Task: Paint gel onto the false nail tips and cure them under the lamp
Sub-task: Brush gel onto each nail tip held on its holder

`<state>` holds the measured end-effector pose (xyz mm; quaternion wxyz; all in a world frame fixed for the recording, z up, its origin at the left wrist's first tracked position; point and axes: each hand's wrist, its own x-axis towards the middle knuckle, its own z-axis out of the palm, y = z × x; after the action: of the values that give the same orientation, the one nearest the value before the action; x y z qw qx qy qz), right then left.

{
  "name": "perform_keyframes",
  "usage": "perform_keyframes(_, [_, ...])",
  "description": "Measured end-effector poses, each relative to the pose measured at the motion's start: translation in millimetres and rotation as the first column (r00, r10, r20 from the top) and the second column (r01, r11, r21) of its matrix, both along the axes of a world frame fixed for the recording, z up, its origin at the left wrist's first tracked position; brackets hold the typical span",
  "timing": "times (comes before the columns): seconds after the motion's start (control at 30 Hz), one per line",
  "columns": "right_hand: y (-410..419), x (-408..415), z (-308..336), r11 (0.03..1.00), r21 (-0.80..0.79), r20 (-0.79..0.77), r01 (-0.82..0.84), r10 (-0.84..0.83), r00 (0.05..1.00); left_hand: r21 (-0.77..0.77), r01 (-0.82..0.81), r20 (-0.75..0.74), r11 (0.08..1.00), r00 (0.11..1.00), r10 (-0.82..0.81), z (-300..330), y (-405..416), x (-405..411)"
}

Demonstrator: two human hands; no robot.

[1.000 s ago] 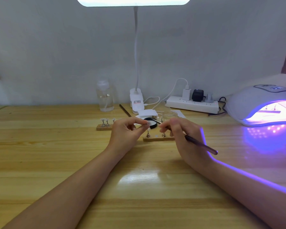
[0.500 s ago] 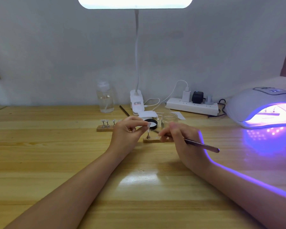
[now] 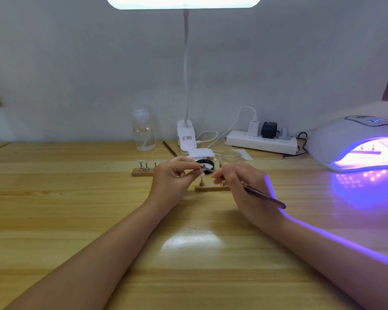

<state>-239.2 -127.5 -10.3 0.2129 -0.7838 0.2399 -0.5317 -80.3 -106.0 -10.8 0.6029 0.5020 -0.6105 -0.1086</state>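
Head view: findings, largest item first.
Desk [image 3: 54, 220]: light wood, carries all items.
Curing lamp [image 3: 349, 142]: far right, lit violet inside — glow spills onto the desk.
Right hand [image 3: 244, 186]: fingers curled round a brush [image 3: 264, 195], bristle end pointing left toward the left hand.
Left hand [image 3: 168, 180]: fingers pinch a nail tip [image 3: 202, 170], raised just above the near wooden stand [image 3: 211, 187].
Far wooden stand [image 3: 142, 172]: behind the left hand, several tips upright on it.
Gel pot [image 3: 207, 164]: black, open — just behind the hands.
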Motion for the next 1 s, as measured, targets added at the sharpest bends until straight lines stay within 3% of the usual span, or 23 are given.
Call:
perform_keyframes(0.07, [0.6,-0.9,-1.3,0.996,0.072,0.002,-0.050,0.050,0.999,0.005,0.002,-0.003,1.000,1.000,-0.002,0.2,0.3,-0.1])
perform_keyframes(0.27, [1.0,-0.9,1.9,1.000,0.000,0.046,-0.011,0.011,0.999,0.000,0.004,0.008,1.000,1.000,-0.004,1.1,0.5,-0.6])
perform_keyframes(0.43, [1.8,-2.1,-1.1,0.994,0.082,0.011,-0.068,0.067,0.998,0.014,0.009,0.013,1.000,1.000,-0.009,0.8,1.1,0.7])
perform_keyframes(0.6, [0.6,-1.4,1.8,1.000,-0.031,0.025,0.003,-0.002,1.000,0.018,0.001,-0.009,1.000,1.000,-0.001,0.6,0.6,0.2])
perform_keyframes(0.7, [-0.6,-1.3,-0.1,0.999,-0.011,-0.034,-0.036,0.036,0.999,0.026,-0.011,0.001,1.000,1.000,0.011,-0.1,-0.5,1.3])
perform_keyframes(0.8, [-0.2,-1.2,-1.6,0.998,0.032,0.003,-0.056,0.055,0.998,0.035,-0.016,-0.021,0.999,1.000,0.017,-0.5,-1.3,1.1])
perform_keyframes(1.0, [-3.9,-0.5,-2.6,0.993,-0.106,-0.056,0.043,-0.050,0.997,0.050,-0.015,-0.026,0.999,1.000,0.016,-0.1,-1.1,0.8])
